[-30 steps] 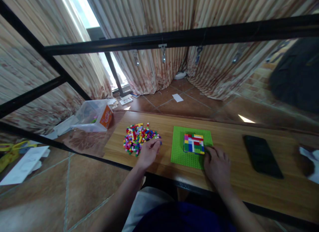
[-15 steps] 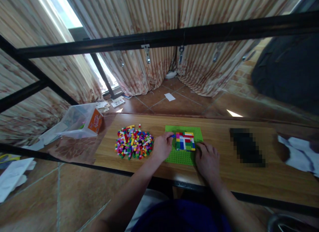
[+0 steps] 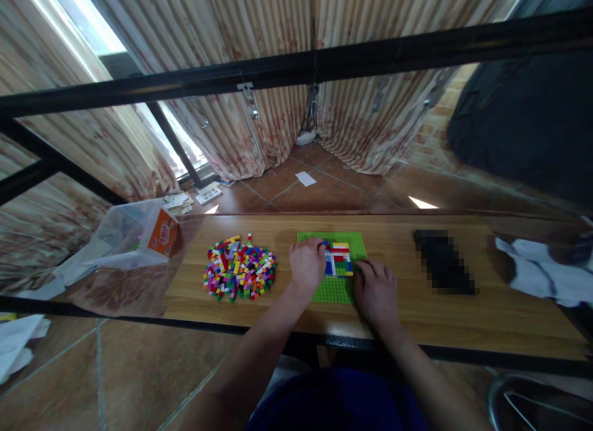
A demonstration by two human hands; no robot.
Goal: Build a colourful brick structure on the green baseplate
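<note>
Head view, items as I read them on my feed:
- Worktop (image 3: 435,320), wood-topped, one, running left to right.
- Baseplate (image 3: 333,293), green, studded, one, lying at the worktop's middle.
- Brick build (image 3: 339,258), multicoloured, roughly rectangular, one, on the far part of the baseplate, between the hands.
- Left hand (image 3: 306,265), fingers pinched together at the build's left edge, covering part of it; I cannot tell whether they grip a brick.
- Right hand (image 3: 377,290), fingers bent, tips at the build's near-right corner; I cannot tell whether they grip it.
- Loose bricks (image 3: 239,270), small, mixed colours, one heap, left of the baseplate.
- Dark object (image 3: 443,262), pixelated, one, right of the right hand.
- Plastic box (image 3: 123,236), clear, orange-labelled, one, left of the worktop.
</note>
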